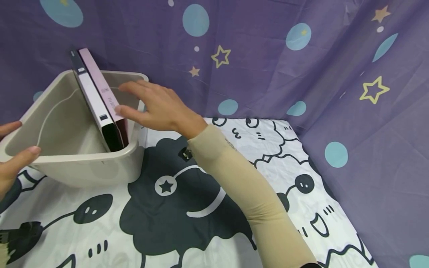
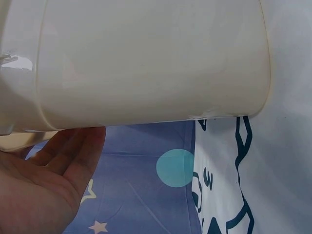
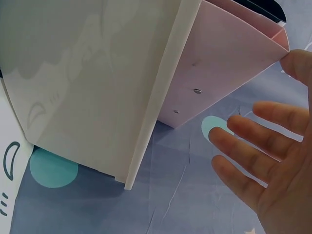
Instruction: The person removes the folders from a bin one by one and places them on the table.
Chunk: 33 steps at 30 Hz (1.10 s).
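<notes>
At the left stands a beige plastic bin (image 1: 77,160), holding two binders. One binder (image 1: 94,96) has a black and white spine. Beside it on the right, the pink binder (image 1: 100,83) leans with its upper end over the far rim; two metal rivets show on its cover (image 3: 195,73) in the right wrist view. My right hand (image 1: 157,106) is spread over the bin's right side, its thumb touching the pink binder's edge. At the bin's near left corner is my left hand (image 1: 13,167), thumb by the front rim; in the left wrist view its extended fingers (image 2: 80,156) touch the bin.
A white cloth (image 1: 110,238) with black cartoon drawings covers the surface. Purple curtains (image 1: 254,67) with stars and blue spots hang behind and to the right. A small dark object (image 1: 185,153) lies by my right wrist.
</notes>
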Available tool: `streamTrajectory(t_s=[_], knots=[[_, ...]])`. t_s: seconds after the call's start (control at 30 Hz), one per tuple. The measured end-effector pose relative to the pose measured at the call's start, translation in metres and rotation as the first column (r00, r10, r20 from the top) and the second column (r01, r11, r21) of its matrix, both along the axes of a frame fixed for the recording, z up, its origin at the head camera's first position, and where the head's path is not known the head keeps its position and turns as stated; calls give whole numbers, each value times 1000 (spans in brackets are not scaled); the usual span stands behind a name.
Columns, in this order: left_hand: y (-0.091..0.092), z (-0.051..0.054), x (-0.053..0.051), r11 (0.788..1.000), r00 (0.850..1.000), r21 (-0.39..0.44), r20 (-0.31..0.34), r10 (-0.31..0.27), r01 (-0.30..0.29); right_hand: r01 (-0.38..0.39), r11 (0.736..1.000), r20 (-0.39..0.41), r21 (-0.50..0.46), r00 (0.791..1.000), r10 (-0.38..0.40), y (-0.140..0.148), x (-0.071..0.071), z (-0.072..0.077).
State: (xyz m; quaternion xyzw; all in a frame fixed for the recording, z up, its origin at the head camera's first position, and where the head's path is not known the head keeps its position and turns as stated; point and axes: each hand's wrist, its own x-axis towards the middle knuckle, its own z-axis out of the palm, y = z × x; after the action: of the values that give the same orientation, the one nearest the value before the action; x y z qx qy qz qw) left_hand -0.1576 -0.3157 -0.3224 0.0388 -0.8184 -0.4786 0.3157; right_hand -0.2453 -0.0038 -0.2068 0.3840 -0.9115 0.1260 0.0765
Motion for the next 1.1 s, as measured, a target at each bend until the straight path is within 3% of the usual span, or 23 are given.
streamTrajectory(t_s=[0.17, 0.47, 0.6, 0.87, 1.1], knots=[[2, 2, 2, 1000, 1000, -2, 11, 5, -5, -57, 996, 61, -66, 996, 61, -3, -3, -1], [2, 0, 1, 1000, 999, 1, -31, -14, 14, -124, 982, 174, -143, 974, 148, -10, -7, -4], [2, -1, 0, 1000, 999, 9, -39, -18, 18, -134, 980, 218, -150, 962, 165, -13, -8, -3], [0, 0, 0, 999, 999, 43, 36, 5, -7, -131, 974, 269, -182, 947, 177, -18, -11, -3], [0, 0, 0, 999, 1000, 34, 15, 4, -4, -141, 960, 308, -244, 927, 215, -21, -13, -4]])
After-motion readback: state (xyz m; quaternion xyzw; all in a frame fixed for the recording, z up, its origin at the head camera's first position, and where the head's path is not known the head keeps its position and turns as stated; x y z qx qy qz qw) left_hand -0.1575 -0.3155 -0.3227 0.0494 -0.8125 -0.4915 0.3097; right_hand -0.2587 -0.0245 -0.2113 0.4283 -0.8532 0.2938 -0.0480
